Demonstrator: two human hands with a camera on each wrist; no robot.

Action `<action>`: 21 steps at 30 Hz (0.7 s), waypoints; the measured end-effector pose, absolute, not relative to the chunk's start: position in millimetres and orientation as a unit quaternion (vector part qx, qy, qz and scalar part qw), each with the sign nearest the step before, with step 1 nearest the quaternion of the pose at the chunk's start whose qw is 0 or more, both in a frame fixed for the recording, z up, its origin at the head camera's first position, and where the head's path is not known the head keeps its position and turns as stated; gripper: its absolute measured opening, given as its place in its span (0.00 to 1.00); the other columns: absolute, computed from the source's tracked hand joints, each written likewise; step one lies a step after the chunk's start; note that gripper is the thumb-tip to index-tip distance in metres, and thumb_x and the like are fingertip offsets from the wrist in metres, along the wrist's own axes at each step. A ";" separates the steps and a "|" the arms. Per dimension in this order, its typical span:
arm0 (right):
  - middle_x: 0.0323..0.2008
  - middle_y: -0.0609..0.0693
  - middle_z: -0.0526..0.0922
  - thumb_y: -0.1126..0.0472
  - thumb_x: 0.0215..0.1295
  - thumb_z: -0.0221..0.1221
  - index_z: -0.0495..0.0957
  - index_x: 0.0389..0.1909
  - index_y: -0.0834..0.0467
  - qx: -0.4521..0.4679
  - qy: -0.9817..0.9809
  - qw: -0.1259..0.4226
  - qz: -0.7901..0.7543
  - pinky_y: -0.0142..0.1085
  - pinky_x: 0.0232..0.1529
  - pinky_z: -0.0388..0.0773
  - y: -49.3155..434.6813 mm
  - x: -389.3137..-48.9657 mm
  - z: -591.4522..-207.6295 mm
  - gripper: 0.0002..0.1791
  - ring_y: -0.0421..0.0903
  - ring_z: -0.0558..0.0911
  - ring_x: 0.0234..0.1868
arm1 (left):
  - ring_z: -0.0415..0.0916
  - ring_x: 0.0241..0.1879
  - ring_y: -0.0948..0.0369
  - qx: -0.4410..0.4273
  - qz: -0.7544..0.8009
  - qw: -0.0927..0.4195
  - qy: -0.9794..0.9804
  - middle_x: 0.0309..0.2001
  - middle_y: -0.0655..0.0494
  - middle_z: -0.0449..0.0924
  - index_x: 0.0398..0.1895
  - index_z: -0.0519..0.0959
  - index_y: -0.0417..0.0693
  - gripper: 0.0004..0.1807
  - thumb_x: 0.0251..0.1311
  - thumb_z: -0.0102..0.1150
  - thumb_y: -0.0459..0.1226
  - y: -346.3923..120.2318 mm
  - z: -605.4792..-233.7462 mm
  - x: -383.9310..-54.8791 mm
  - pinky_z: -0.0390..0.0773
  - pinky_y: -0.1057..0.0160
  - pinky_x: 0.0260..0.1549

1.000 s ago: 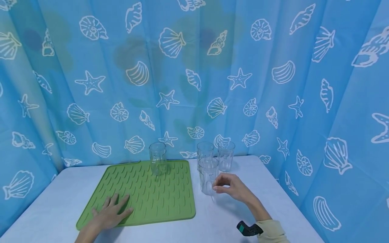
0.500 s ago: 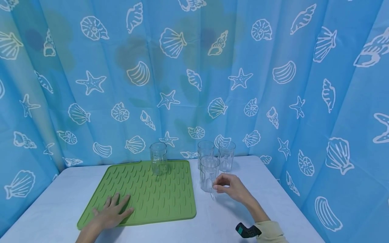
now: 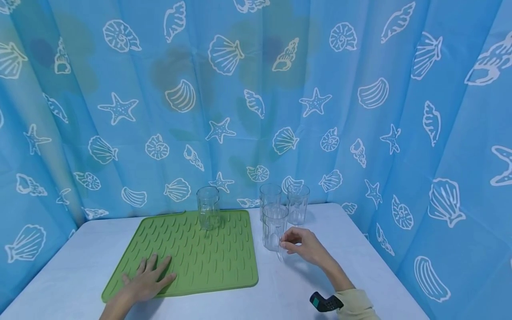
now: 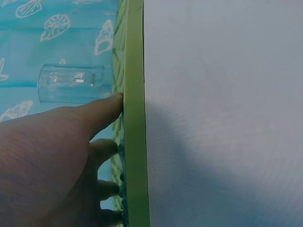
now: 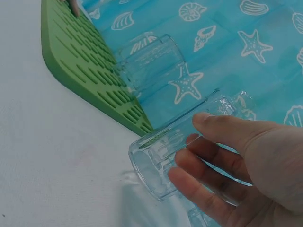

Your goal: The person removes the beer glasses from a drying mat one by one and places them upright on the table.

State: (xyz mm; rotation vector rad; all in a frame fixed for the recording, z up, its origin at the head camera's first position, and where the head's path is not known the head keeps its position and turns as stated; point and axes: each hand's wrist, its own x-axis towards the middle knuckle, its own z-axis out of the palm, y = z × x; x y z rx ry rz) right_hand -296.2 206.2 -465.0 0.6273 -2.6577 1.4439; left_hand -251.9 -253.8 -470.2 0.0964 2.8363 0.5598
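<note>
Glass, clear and cylindrical, (image 3: 273,230) is pinched by the right hand (image 3: 302,245), apparently for control, with a green, rectangular, rubbery-looking mat (image 3: 218,260) touched beneath the outspread left hand (image 3: 146,280).

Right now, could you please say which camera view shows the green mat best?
The head view: all four corners of the green mat are in frame, though the left hand covers part. The left wrist view shows mainly its edge; the right wrist view, only a portion.
</note>
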 end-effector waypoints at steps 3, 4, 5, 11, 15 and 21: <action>0.38 0.52 0.84 0.57 0.66 0.62 0.80 0.40 0.58 0.200 -0.866 0.023 0.458 0.29 0.35 0.84 205.4 -295.0 -461.9 0.08 0.46 0.83 0.38 | 0.29 0.71 0.24 0.033 0.192 0.125 0.973 0.75 0.26 0.34 0.77 0.53 0.46 0.48 0.65 0.41 0.68 -254.0 -469.8 -251.8 0.27 0.13 0.51; 0.38 0.52 0.84 0.57 0.67 0.62 0.80 0.40 0.57 0.199 -0.869 0.023 0.453 0.29 0.34 0.84 205.1 -294.6 -460.9 0.08 0.45 0.83 0.38 | 0.29 0.71 0.25 0.032 0.190 0.126 0.973 0.75 0.27 0.34 0.77 0.53 0.46 0.48 0.65 0.41 0.68 -253.9 -469.8 -252.1 0.27 0.13 0.52; 0.38 0.52 0.84 0.57 0.66 0.63 0.80 0.40 0.57 0.198 -0.872 0.024 0.448 0.29 0.34 0.84 204.8 -293.9 -459.7 0.08 0.45 0.83 0.38 | 0.29 0.71 0.25 0.033 0.190 0.127 0.973 0.75 0.27 0.34 0.77 0.53 0.46 0.48 0.65 0.41 0.68 -254.1 -469.9 -252.2 0.28 0.13 0.51; 0.39 0.50 0.84 0.53 0.64 0.64 0.78 0.41 0.55 0.175 -0.887 0.053 0.425 0.28 0.32 0.83 204.3 -290.3 -452.2 0.11 0.44 0.83 0.38 | 0.29 0.72 0.25 0.028 0.187 0.131 0.973 0.76 0.27 0.34 0.77 0.52 0.47 0.49 0.63 0.41 0.70 -253.0 -469.3 -255.0 0.27 0.13 0.52; 0.36 0.48 0.83 0.52 0.63 0.65 0.78 0.37 0.54 0.165 -0.890 0.079 0.417 0.27 0.31 0.82 205.4 -288.1 -448.0 0.11 0.42 0.83 0.36 | 0.28 0.72 0.26 0.028 0.188 0.130 0.973 0.76 0.28 0.34 0.78 0.52 0.47 0.49 0.63 0.41 0.70 -252.8 -469.7 -255.2 0.26 0.13 0.52; 0.32 0.46 0.81 0.51 0.64 0.64 0.77 0.34 0.54 0.176 -0.885 0.103 0.418 0.27 0.32 0.82 202.9 -281.6 -437.2 0.11 0.40 0.83 0.34 | 0.28 0.72 0.25 0.029 0.190 0.132 0.972 0.76 0.28 0.34 0.78 0.52 0.47 0.50 0.63 0.41 0.70 -253.0 -470.3 -253.6 0.26 0.13 0.52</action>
